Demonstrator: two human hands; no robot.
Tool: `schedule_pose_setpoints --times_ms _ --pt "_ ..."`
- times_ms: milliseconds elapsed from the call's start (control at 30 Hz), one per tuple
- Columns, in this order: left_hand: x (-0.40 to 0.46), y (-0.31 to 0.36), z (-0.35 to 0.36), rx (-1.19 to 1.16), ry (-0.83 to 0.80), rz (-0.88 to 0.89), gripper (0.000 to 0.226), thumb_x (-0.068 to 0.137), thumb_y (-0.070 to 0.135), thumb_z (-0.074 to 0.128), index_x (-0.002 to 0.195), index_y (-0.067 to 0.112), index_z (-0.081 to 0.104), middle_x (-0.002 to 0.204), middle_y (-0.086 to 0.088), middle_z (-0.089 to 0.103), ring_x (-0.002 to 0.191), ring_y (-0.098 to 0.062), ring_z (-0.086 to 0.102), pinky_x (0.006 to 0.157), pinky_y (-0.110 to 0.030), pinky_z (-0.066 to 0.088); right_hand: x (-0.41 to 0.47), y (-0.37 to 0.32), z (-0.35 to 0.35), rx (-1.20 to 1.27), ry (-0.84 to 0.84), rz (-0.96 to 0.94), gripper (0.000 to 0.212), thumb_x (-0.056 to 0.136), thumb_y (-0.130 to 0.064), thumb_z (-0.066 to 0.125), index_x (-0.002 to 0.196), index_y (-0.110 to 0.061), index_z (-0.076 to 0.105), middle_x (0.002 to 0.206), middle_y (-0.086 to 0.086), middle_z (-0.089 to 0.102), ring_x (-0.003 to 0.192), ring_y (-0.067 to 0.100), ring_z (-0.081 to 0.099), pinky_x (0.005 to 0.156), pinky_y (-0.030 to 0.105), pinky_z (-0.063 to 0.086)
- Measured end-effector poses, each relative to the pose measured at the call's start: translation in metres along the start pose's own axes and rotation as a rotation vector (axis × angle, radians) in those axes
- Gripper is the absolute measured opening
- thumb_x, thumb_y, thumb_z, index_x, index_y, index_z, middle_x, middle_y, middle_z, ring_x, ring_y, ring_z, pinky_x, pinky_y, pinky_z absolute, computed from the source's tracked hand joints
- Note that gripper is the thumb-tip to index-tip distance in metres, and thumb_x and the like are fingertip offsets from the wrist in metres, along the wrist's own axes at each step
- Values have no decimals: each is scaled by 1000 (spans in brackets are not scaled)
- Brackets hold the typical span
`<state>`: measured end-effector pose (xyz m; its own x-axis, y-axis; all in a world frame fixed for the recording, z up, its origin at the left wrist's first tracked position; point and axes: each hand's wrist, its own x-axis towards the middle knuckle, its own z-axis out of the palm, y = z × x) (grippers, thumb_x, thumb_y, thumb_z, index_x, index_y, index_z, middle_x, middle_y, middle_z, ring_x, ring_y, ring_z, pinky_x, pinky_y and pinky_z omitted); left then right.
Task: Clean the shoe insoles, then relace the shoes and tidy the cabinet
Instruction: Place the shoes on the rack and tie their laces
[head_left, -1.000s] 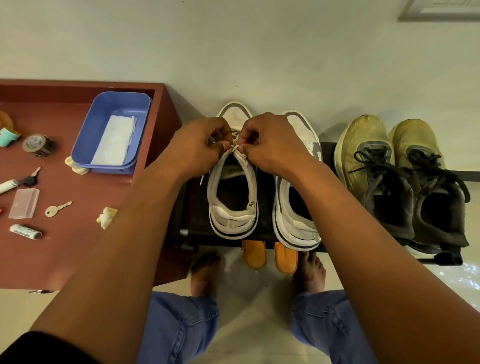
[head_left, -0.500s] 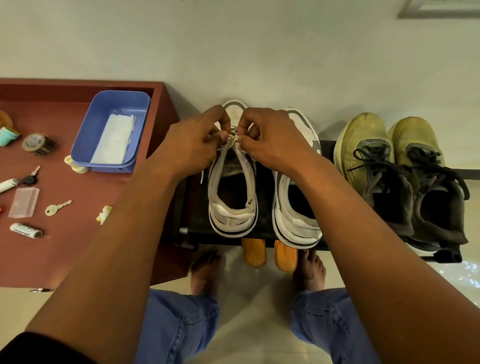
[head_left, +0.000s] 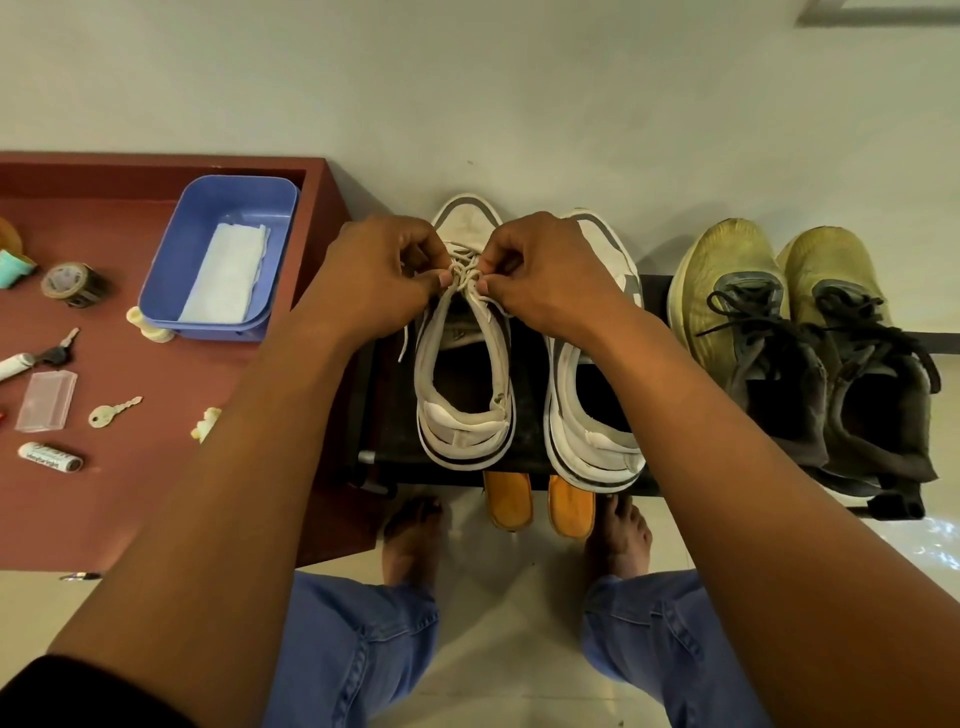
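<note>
On the black rack, the left hand and right hand each pinched the lace of the left white sneaker (its partner stood just beside).

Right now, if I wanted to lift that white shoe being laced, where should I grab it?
Probably by the heel collar of the white shoe, coming from the near side. The heel faces the person, the opening is wide and empty, and both the left hand and right hand crowd the lace toward the toe.
</note>
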<state>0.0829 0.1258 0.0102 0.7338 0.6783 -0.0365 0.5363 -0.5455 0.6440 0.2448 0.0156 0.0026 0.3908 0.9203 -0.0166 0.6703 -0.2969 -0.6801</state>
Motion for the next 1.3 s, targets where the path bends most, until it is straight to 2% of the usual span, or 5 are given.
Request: schedule_pose_setpoints --times_ms 300,500,933,1133,1300 --pt "-1 2 2 38 -12 53 10 97 19 70 105 22 66 96 1 73 86 -17 68 86 -41 57 -1 -1 2 -24 19 -48 7 89 -12 69 96 -14 71 85 -9 61 88 18 65 84 42 55" --pt "0 -1 -5 -44 13 -35 10 92 20 75 99 24 69 90 7 75 83 -7 70 73 -19 49 -1 0 -3 97 43 51 7 85 -11 71 90 -16 68 81 -3 71 77 16 71 79 43 60" --pt "-4 0 -15 -6 -118 -68 6 89 19 81 93 24 81 87 14 75 81 -6 71 82 -26 56 -8 -6 -16 -32 -141 67 6 83 -13 79 87 -18 80 85 -5 75 78 6 68 66 13 50" --pt "-3 -4 -16 79 -98 -153 1 89 20 80 90 21 81 89 2 76 83 -16 70 87 -38 59 -10 -8 -19 -132 -133 61 6 81 -14 75 83 -18 78 82 -5 74 75 8 67 66 20 53" --pt "-3 -6 -17 142 -80 -221 4 89 17 79 86 20 79 85 2 72 79 -12 63 66 -22 47 -9 -5 -18 -266 -81 83 2 77 -22 75 76 -21 76 76 -2 72 74 18 67 72 34 59"
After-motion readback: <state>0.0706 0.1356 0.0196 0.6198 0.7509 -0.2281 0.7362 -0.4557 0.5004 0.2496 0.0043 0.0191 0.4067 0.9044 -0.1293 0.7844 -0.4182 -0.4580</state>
